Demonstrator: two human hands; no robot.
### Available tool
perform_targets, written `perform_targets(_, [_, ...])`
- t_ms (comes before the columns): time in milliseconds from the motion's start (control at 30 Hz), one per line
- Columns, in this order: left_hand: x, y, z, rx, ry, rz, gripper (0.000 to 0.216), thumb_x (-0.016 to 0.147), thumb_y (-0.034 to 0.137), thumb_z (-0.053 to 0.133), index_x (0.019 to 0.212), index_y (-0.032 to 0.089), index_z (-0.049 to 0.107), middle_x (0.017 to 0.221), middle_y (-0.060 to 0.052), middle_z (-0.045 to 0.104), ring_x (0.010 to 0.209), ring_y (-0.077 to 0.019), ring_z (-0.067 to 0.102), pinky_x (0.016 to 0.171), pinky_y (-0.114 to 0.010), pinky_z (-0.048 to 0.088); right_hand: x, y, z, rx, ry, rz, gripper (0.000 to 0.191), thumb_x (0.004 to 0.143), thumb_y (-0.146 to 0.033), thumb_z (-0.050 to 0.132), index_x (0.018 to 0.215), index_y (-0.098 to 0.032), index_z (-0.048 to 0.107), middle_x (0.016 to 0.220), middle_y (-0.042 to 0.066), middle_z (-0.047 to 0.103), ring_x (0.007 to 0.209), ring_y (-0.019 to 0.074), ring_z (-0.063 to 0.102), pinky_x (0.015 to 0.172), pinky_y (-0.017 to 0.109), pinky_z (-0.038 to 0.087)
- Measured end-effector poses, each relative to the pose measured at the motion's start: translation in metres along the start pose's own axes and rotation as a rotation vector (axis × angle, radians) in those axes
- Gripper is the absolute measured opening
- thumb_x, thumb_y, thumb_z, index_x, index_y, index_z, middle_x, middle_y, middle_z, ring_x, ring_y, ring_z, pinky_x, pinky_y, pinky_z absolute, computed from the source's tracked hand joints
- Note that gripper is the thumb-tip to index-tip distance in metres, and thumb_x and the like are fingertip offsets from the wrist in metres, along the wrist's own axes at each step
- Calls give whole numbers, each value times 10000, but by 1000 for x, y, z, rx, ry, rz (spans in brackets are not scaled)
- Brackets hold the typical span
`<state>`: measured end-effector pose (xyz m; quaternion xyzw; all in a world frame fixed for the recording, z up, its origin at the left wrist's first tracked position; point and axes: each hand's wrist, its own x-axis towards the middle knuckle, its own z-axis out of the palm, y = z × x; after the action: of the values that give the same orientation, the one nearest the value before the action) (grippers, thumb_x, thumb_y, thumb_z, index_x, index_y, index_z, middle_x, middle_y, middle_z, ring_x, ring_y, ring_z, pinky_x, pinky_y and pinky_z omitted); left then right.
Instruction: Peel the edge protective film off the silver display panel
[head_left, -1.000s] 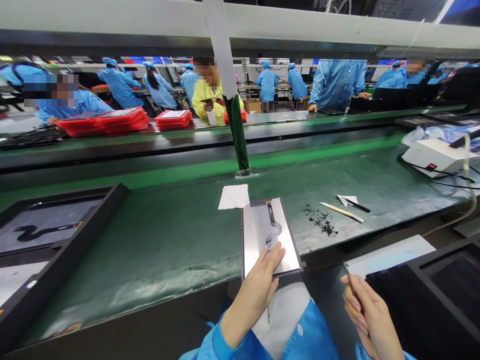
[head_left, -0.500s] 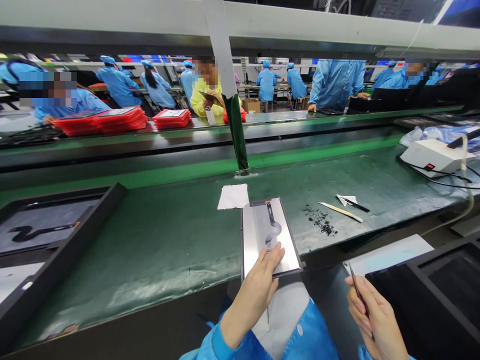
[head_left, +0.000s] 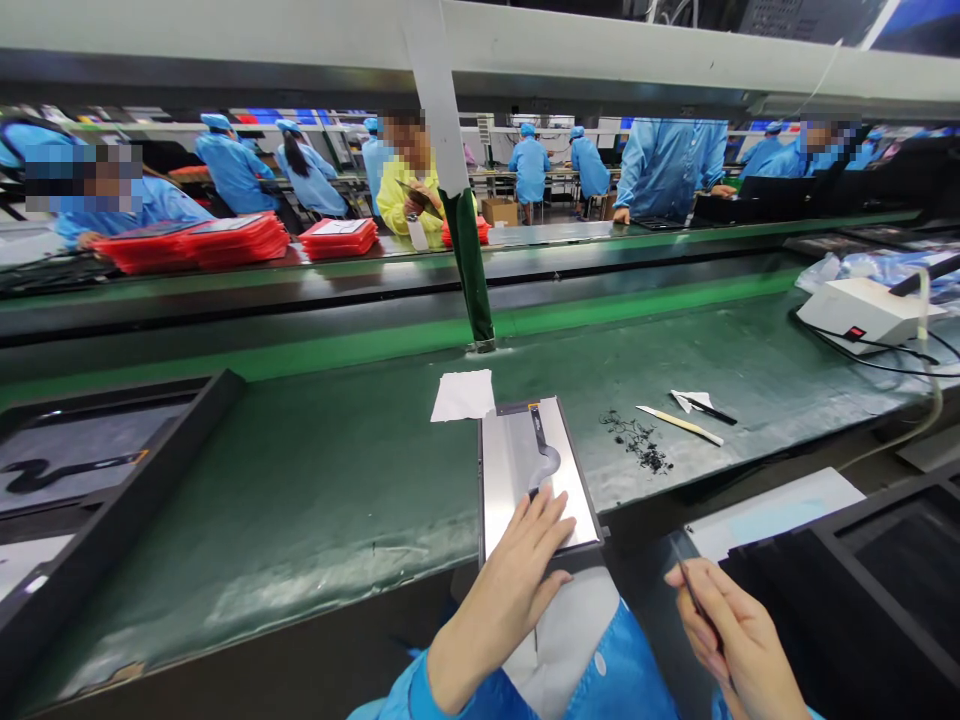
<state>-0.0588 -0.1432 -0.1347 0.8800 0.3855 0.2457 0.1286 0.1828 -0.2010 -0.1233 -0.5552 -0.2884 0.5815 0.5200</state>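
A flat display panel [head_left: 517,465] lies on the tabletop [head_left: 337,480], its silvery, reflective back facing up within a thin dark frame. Its long sides run away from the person, slightly askew, and its near end reaches the tabletop's front edge, the near right corner jutting past it. A ribbon cable [head_left: 552,456], black with an orange patch at its far end, winds down the back in a curve; its lower end disappears beneath the fingers laid across the panel. A slim dark tool [head_left: 693,592] is pinched apart from the panel, to its right, slanting up and leftward; its tip is blurred.
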Motion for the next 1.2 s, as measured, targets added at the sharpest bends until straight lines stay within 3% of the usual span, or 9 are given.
perform_targets(67, [8, 4, -4, 9, 11, 19, 241, 943, 137, 588, 1179, 166, 548, 1614, -170, 292, 1518, -354, 131, 1166, -642, 279, -1, -3, 10, -51, -75, -20, 497, 803, -668, 685, 826, -174, 627, 487, -103, 313, 413, 46, 184, 387, 202, 152])
perform_targets(133, [18, 6, -6, 17, 11, 40, 71, 947, 118, 565, 997, 167, 579, 1628, -165, 255, 1524, -366, 71, 1166, -672, 240, 3, -4, 19, -72, -168, -41, 495, 828, -673, 653, 862, -181, 609, 499, -113, 291, 425, 50, 167, 396, 199, 152])
perform_targets(233, [30, 4, -6, 26, -26, 93, 145, 951, 61, 497, 885, 170, 566, 1597, -167, 331, 1527, -356, 89, 1170, -687, 207, 15, 1, 28, -48, -276, -50, 480, 818, -666, 671, 876, -201, 569, 519, -131, 259, 432, 45, 139, 397, 180, 147])
perform_targets(400, [30, -8, -4, -5, -49, 102, 196, 961, 42, 422, 890, 177, 545, 1584, -145, 366, 1533, -326, 96, 1187, -664, 189, 30, 20, 32, -127, -211, -108, 490, 841, -682, 617, 883, -194, 602, 568, -83, 411, 414, 45, 198, 385, 197, 157])
perform_targets(600, [24, -13, -3, -57, -63, 67, 197, 986, 67, 407, 905, 191, 538, 1606, -117, 335, 1535, -294, 91, 1201, -619, 195, 23, 37, 31, -515, -196, -293, 451, 914, -603, 541, 805, -206, 724, 650, -3, 523, 502, 127, 433, 465, 253, 346])
perform_targets(767, [31, -11, -2, -37, -71, 69, 182, 958, 49, 466, 898, 193, 560, 1601, -103, 348, 1533, -296, 99, 1197, -617, 213, 21, 40, 36, -528, -179, -306, 408, 908, -574, 559, 826, -220, 744, 643, 13, 574, 600, 185, 530, 569, 280, 406])
perform_targets(967, [32, -12, -1, 10, -64, 37, 176, 923, 25, 489, 887, 186, 549, 1591, -130, 361, 1528, -317, 117, 1177, -645, 232, 32, 56, 36, -354, -274, -170, 436, 822, -615, 667, 789, -181, 681, 606, -37, 469, 552, 126, 400, 527, 255, 311])
perform_targets(1200, [8, 7, 4, 202, 13, 40, 198, 916, -3, 438, 866, 166, 527, 1606, -171, 310, 1522, -385, 55, 1148, -723, 220, 29, 62, 44, -167, -336, -14, 578, 829, -735, 573, 792, -164, 658, 491, -70, 417, 418, 70, 237, 435, 233, 181])
